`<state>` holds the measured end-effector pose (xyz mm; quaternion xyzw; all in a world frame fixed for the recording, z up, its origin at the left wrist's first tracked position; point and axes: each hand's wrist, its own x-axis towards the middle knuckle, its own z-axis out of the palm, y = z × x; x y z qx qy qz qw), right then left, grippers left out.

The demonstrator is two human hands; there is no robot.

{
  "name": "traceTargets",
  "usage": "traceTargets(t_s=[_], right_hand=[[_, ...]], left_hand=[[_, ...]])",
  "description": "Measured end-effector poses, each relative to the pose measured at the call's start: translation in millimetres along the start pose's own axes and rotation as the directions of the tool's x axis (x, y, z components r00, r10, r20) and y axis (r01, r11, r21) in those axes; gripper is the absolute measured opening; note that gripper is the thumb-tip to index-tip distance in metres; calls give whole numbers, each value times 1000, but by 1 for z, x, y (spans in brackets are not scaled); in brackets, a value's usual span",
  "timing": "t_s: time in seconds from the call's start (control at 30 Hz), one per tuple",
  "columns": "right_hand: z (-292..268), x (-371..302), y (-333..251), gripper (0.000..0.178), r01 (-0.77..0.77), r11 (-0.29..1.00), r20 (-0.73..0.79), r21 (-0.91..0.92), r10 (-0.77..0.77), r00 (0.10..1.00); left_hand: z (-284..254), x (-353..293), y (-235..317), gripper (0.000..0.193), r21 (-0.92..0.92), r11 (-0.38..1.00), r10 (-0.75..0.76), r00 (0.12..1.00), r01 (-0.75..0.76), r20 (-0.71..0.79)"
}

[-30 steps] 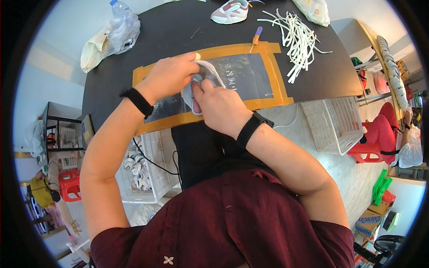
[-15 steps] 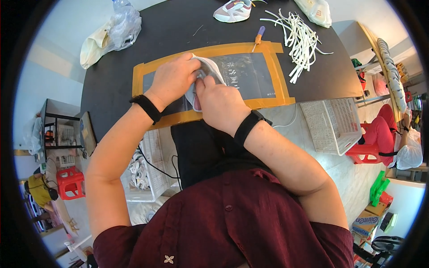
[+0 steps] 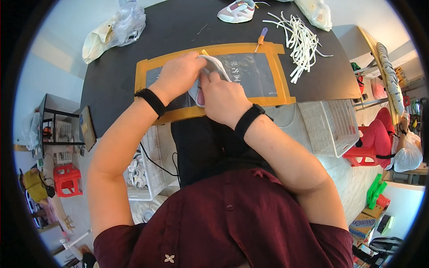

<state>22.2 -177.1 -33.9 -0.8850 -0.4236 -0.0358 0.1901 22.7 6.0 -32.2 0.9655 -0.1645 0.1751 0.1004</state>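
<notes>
Over the taped mat [image 3: 280,85], I hold a small shoe [image 3: 219,65], pale grey and white with a pinkish patch; much of it is covered by my hands. My left hand [image 3: 179,73] is closed on its far edge, fingers curled over the rim. The curled fingers of my right hand [image 3: 226,98] are pinched at the shoe's opening, their tips partly hidden. A finished-looking sneaker [image 3: 237,12] in white, grey and mauve stands at the back of the table, apart from both hands.
A screwdriver [image 3: 261,39] lies near the mat's far edge, beside a heap of white laces [image 3: 300,44]. Plastic bags [image 3: 128,27] lie at the back left. White crates [image 3: 333,129] stand below the table on both sides. At far right, a person [image 3: 380,138] sits on a red stool.
The view has shifted slightly. Both hands keep hold of the shoe, and its rim has turned a little; a small yellow bit now shows at its far end.
</notes>
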Motion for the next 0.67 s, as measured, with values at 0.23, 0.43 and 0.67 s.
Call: traceTargets(t_s=[0.23, 0.43, 0.67], right_hand=[[-7, 8, 4, 38, -65, 998, 150, -24, 68, 986], [-15, 5, 1, 41, -86, 995, 200, 47, 75, 977], [-8, 5, 3, 56, -92, 994, 135, 61, 84, 987]], left_hand=[[-18, 13, 9, 8, 105, 958, 272, 962, -266, -37], [-20, 9, 5, 5, 77, 993, 89, 995, -93, 50], [-18, 8, 4, 6, 53, 990, 129, 991, -130, 25]])
